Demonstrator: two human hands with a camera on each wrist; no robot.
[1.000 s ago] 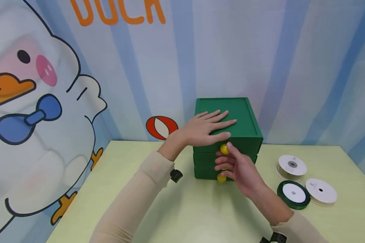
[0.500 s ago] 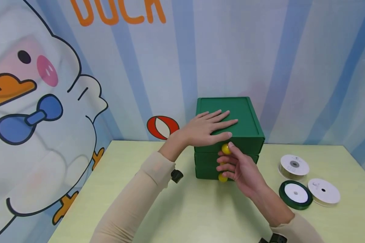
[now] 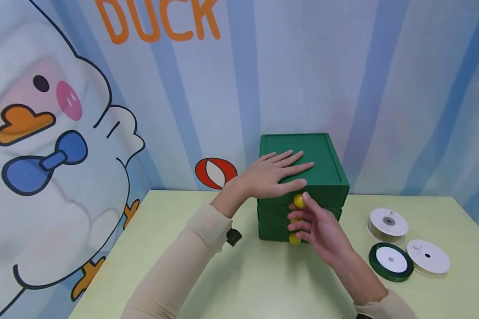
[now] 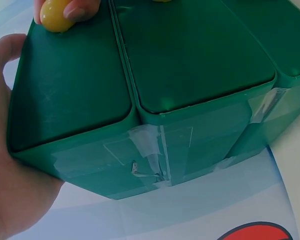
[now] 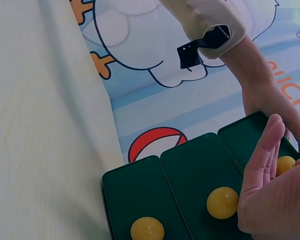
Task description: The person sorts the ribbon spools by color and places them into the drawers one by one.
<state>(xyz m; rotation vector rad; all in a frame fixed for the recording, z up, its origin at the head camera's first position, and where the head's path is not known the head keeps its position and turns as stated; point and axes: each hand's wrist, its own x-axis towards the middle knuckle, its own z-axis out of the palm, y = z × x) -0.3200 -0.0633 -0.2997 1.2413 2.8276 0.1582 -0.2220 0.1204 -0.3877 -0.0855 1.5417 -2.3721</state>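
A green box with three stacked drawers (image 3: 323, 166) stands against the backdrop, a round yellow knob on each front. Flat on its top lies my left hand (image 3: 269, 176), fingers spread and thumb along the front edge. My right hand (image 3: 325, 228) pinches the top knob (image 3: 299, 201) between thumb and index finger, its other fingers extended beside the drawer fronts. The middle knob (image 5: 222, 202) and bottom knob (image 5: 147, 230) show plainly in the right wrist view. Drawer fronts look flush in the left wrist view, where clear tape (image 4: 149, 145) crosses the seams on the side.
To the right of the box, three ribbon spools lie close together on the pale table (image 3: 219, 288): a gold one (image 3: 388, 223), a green one (image 3: 391, 262) and a white-faced one (image 3: 428, 257). A printed duck backdrop (image 3: 299, 66) rises behind the table.
The scene sits slightly lower in the head view. Both hands keep their places: the left on the box top, the right at the top knob. The drawers look unmoved.
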